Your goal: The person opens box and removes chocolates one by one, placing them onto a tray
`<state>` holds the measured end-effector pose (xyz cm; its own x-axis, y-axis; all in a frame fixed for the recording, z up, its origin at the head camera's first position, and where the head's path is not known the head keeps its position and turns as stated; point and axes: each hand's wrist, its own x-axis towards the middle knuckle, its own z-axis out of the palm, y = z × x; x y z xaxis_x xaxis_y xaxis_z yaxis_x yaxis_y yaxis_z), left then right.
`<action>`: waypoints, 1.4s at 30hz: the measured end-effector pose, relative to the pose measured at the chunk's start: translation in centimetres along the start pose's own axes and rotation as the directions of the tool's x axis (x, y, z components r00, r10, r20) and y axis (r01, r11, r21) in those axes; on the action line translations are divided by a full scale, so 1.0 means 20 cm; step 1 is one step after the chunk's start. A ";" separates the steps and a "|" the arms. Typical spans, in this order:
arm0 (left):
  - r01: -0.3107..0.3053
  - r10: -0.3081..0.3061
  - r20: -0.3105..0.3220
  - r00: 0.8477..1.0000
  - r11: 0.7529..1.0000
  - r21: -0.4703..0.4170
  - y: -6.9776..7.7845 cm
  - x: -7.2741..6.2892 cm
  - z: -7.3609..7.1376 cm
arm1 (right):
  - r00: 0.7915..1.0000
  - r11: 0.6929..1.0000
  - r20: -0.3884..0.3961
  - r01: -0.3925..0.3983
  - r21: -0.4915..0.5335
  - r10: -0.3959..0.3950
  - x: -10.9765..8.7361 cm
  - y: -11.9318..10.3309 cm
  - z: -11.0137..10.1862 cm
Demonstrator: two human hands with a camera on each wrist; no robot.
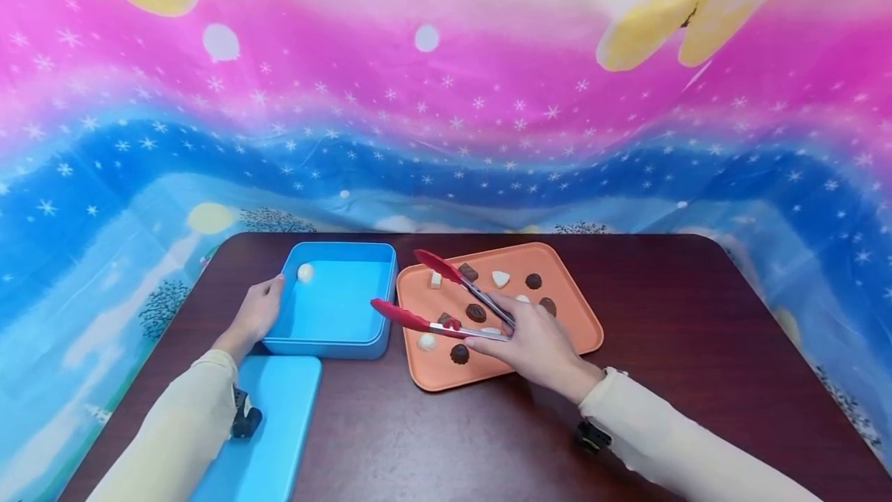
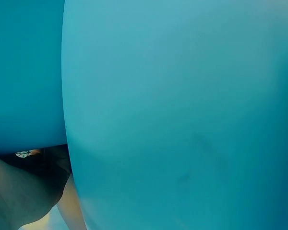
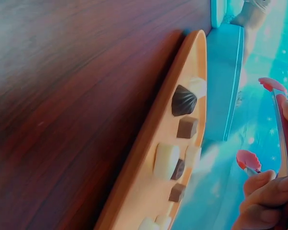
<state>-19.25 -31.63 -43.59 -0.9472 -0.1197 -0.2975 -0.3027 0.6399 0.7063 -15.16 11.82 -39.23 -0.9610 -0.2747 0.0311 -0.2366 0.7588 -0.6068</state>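
My right hand (image 1: pixel 536 339) holds a pair of metal tongs (image 1: pixel 488 297) with red tips, their arms spread apart over the left part of an orange tray (image 1: pixel 581 324). Nothing sits between the tips. On the tray lie several dark and white chocolates, among them a fluted dark chocolate (image 3: pixel 184 101) and a white chocolate (image 3: pixel 166 160). My left hand (image 1: pixel 258 308) grips the left side of an uncovered blue box (image 1: pixel 348 348), fingers at its rim. One round white chocolate (image 1: pixel 305 273) rests inside, near the back left corner.
A flat light blue lid (image 1: pixel 275 417) lies in front of the box, partly under my left forearm. The box and tray stand side by side on a dark brown table (image 1: pixel 390 432). A colourful printed cloth (image 1: pixel 446 115) hangs behind and around the table.
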 end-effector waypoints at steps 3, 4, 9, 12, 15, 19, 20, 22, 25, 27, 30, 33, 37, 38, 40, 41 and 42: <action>-0.003 0.003 0.003 1.000 1.000 0.000 0.00 0.00 0.00 | 1.000 1.000 0.009 0.008 0.016 -0.008 0.02 -0.04 0.02; -0.003 0.003 0.004 1.000 1.000 0.001 0.00 0.00 0.00 | 1.000 1.000 0.011 0.008 0.025 -0.009 0.02 -0.05 0.03; -0.011 0.011 0.007 1.000 1.000 0.002 0.00 0.00 0.00 | 1.000 0.996 0.019 0.017 0.090 -0.019 0.06 -0.10 0.06; -0.003 0.003 0.010 1.000 1.000 -0.002 0.00 0.00 0.00 | 0.999 0.993 0.026 0.029 0.117 -0.033 0.08 -0.13 0.09; 0.006 -0.006 0.011 1.000 1.000 -0.002 0.00 0.00 -0.01 | 0.999 0.990 0.039 0.024 0.139 -0.029 0.09 -0.16 0.11; 0.001 -0.001 0.011 1.000 1.000 0.000 -0.01 0.00 -0.01 | 0.998 0.988 0.057 -0.003 0.157 -0.006 0.11 -0.18 0.13; -0.002 0.002 0.010 1.000 1.000 -0.001 -0.01 0.01 -0.01 | 0.998 0.988 0.061 -0.006 0.156 -0.004 0.12 -0.18 0.14; -0.004 0.004 0.010 1.000 1.000 -0.002 -0.01 0.01 -0.01 | 0.998 0.988 0.070 -0.013 0.152 0.002 0.12 -0.18 0.15; -0.004 0.004 0.009 1.000 1.000 -0.005 -0.01 0.01 -0.01 | 0.997 0.990 0.077 -0.013 0.142 0.002 0.14 -0.20 0.16; -0.004 0.004 0.008 1.000 1.000 -0.003 0.00 0.01 0.00 | 0.997 0.991 0.078 -0.012 0.135 0.001 0.15 -0.20 0.17; -0.002 0.002 0.006 1.000 1.000 0.007 0.00 0.01 -0.01 | 0.997 0.992 0.079 -0.002 0.127 -0.008 0.17 -0.21 0.19; -0.002 0.002 0.004 1.000 1.000 0.014 0.00 0.01 -0.01 | 0.996 0.992 0.087 0.004 0.127 -0.016 0.18 -0.21 0.20; 0.000 0.000 0.008 1.000 1.000 0.014 0.00 0.01 0.00 | 0.995 0.995 0.098 0.006 0.101 -0.016 0.20 -0.22 0.22; -0.002 0.002 0.009 1.000 1.000 0.014 0.00 0.01 0.00 | 0.995 0.995 0.099 0.008 0.096 -0.018 0.21 -0.23 0.23; -0.001 0.001 0.010 1.000 1.000 0.010 0.00 0.01 0.00 | 0.995 0.997 0.100 0.010 0.083 -0.019 0.22 -0.23 0.23; -0.001 0.000 0.011 1.000 1.000 0.008 0.00 0.01 0.00 | 0.995 0.997 0.099 0.015 0.076 -0.023 0.22 -0.24 0.24; 0.002 -0.002 0.010 1.000 1.000 0.006 0.00 0.00 0.00 | 0.995 0.998 0.098 0.021 0.067 -0.027 0.22 -0.24 0.24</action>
<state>-19.34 -31.70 -43.60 -0.9455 -0.1128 -0.3054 -0.3036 0.6442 0.7020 -17.60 4.06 -39.95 -0.9356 -0.3518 -0.0301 -0.2464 0.7117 -0.6578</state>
